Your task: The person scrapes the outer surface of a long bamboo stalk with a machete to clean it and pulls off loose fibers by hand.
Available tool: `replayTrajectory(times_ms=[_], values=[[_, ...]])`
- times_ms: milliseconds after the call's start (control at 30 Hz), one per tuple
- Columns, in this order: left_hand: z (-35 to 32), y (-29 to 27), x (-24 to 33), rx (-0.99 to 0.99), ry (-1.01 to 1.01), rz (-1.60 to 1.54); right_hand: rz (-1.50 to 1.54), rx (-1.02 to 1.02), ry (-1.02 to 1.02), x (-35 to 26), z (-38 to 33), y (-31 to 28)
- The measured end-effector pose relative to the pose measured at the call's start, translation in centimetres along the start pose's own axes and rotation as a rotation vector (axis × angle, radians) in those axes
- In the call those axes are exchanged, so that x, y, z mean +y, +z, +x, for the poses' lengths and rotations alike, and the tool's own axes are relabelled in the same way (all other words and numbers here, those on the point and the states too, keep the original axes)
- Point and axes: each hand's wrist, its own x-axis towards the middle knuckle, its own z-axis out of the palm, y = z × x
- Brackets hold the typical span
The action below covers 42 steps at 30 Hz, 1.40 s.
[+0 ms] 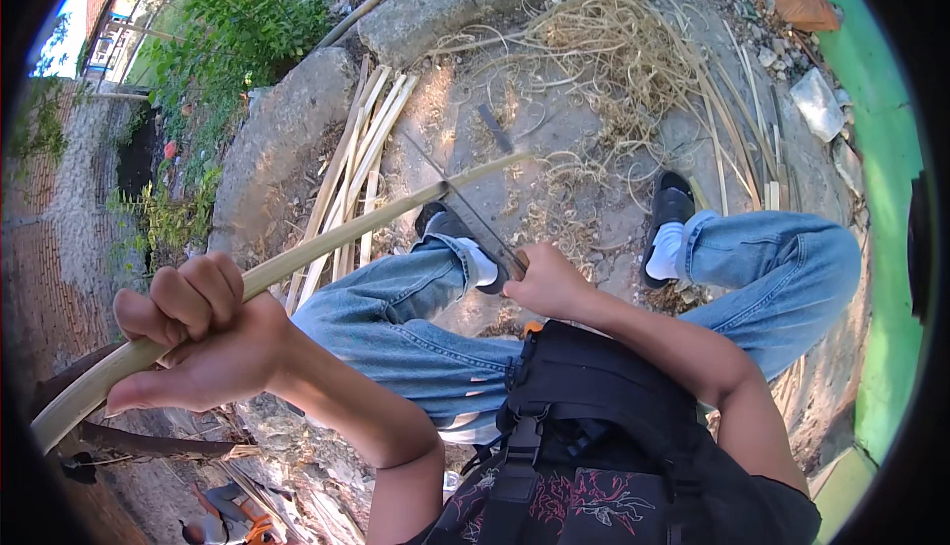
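Note:
A long pale bamboo strip (pixel 346 232) runs slantwise from the lower left toward the middle. My left hand (pixel 203 337) is wrapped round its thick lower part. In my right hand (pixel 556 283), closed round the handle, is a knife (pixel 479 217) with a long narrow dark blade. The blade crosses the strip near its thinner far end and appears to touch it. The handle is mostly hidden by my fingers. My legs are spread on either side, in blue jeans (pixel 416 337), with dark sandals on my feet.
Split bamboo strips (pixel 361 164) lie beside my left foot; more lie at the right (pixel 737 135). A heap of curled shavings (pixel 623 45) covers the far ground. A small dark flat piece (pixel 493 128) shows ahead. Concrete blocks (pixel 287 139) and a green wall (pixel 886 189) border the spot.

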Motion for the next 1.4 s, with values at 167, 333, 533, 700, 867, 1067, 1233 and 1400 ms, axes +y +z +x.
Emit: replayTrajectory(times_ms=[167,333,533,700,867,1067,1233,1400], values=[[-0.3,1.1,1.2,0.138,0.039,0.133,0.048,-0.141,-0.216,-4.9,-2.9,-1.1],[-0.7,1.6,0.2,0.191,0.021,0.192,-0.067,-0.066,0.055,3.0,1.6,-1.3],[-0.2,2.6,0.3,0.161,0.071,0.245,-0.088,-0.044,0.043,3.7,1.2,-1.2],[0.0,1.2,-0.3,0.221,0.053,0.261,-0.271,-0.01,0.304,9.4,3.9,-2.1],[0.3,2.2,-0.2,0.177,0.078,0.272,-0.007,-0.061,-0.153,2.3,1.3,-0.6],[1.2,1.2,-0.5,0.223,0.094,0.347,-0.314,0.108,0.488,19.5,6.6,-3.5],[2.0,0.5,-0.6,0.245,0.085,0.358,-0.294,0.266,0.434,17.8,6.5,-2.6],[2.8,-2.1,-0.9,0.241,0.024,0.174,-0.047,0.15,0.606,11.6,4.3,-5.7]])
